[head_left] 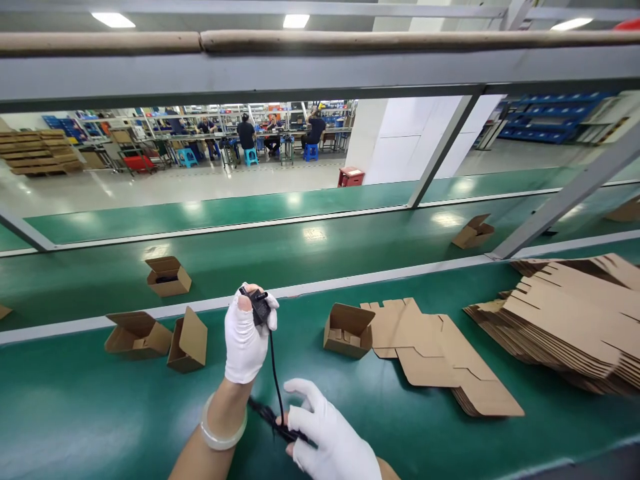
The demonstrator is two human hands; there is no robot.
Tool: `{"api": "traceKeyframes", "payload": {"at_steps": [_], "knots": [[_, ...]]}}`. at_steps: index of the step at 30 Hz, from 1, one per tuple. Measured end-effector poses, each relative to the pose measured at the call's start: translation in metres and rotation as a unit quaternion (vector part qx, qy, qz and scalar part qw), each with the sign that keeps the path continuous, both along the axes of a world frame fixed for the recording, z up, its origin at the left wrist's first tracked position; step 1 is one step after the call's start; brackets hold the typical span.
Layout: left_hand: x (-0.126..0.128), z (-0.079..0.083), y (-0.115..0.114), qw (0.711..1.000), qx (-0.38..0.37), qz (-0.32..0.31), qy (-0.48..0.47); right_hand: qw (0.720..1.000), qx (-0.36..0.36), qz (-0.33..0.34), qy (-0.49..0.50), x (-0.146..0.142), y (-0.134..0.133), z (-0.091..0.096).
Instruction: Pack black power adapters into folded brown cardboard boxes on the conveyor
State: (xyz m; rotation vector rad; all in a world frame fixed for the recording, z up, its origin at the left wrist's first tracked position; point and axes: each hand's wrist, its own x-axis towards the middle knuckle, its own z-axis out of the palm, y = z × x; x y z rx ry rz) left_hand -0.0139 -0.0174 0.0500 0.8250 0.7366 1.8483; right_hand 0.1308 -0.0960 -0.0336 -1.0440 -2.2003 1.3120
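My left hand (246,337), in a white glove, is raised over the green bench and closed round a small black power adapter (259,306). A thin black cable (275,370) hangs from the adapter down to my right hand (330,437). That hand, also in a white glove, pinches the bundled end of the cable near the bottom edge of the view. A pale bangle sits on my left wrist. An open, folded-up small cardboard box (348,330) stands just right of my left hand.
Two small open boxes (157,337) lie to the left on the green bench (100,407). Flat box blanks (440,357) and a tall stack of blanks (570,320) lie to the right. Boxes (168,275) ride the conveyor belt behind. People work at distant benches.
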Motion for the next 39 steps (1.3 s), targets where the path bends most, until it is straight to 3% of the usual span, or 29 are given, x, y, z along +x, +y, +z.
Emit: {"api": "traceKeyframes", "payload": {"at_steps": [3, 6, 8, 11, 13, 15, 18, 21, 23, 27, 31, 34, 39], "knots": [[-0.002, -0.002, -0.001, 1.0, -0.002, -0.003, 0.007, 1.0, -0.026, 0.006, 0.014, 0.006, 0.0, 0.006], [-0.006, -0.003, -0.002, 1.0, -0.005, 0.006, 0.0, 0.99, -0.136, -0.016, -0.02, 0.018, 0.002, 0.01], [-0.006, 0.0, -0.004, 1.0, -0.004, 0.013, -0.019, 0.981, -0.191, 0.031, -0.007, 0.022, 0.001, 0.007], [-0.001, 0.004, -0.005, 0.999, 0.004, 0.011, -0.052, 0.973, -0.184, 0.13, 0.048, 0.009, -0.003, -0.007], [0.005, 0.006, -0.006, 0.998, 0.007, 0.005, -0.061, 0.975, -0.153, 0.141, 0.073, -0.01, -0.007, -0.014], [0.012, 0.005, -0.007, 0.998, 0.006, 0.0, -0.056, 0.984, -0.116, 0.091, 0.103, -0.026, -0.011, -0.014], [0.018, 0.0, -0.009, 1.0, 0.003, 0.0, -0.024, 0.985, -0.09, 0.003, 0.149, -0.035, -0.012, 0.002], [0.017, -0.005, -0.011, 0.999, -0.008, -0.003, 0.039, 0.983, -0.06, -0.065, 0.159, -0.022, -0.006, 0.024], [0.014, -0.006, -0.012, 0.994, -0.034, -0.025, 0.101, 0.976, -0.021, -0.147, 0.161, -0.007, 0.004, 0.038], [0.017, -0.005, -0.017, 0.964, -0.083, -0.118, 0.223, 0.94, 0.098, -0.292, 0.145, 0.018, 0.031, 0.063], [0.03, -0.011, -0.024, 0.943, -0.074, -0.166, 0.278, 0.933, 0.19, -0.293, 0.09, 0.029, 0.049, 0.079], [0.041, -0.022, -0.026, 0.941, -0.062, -0.154, 0.294, 0.939, 0.202, -0.262, 0.097, 0.032, 0.055, 0.079], [0.051, -0.03, -0.022, 0.933, -0.03, -0.155, 0.324, 0.927, 0.184, -0.276, 0.175, 0.039, 0.063, 0.066]]}}
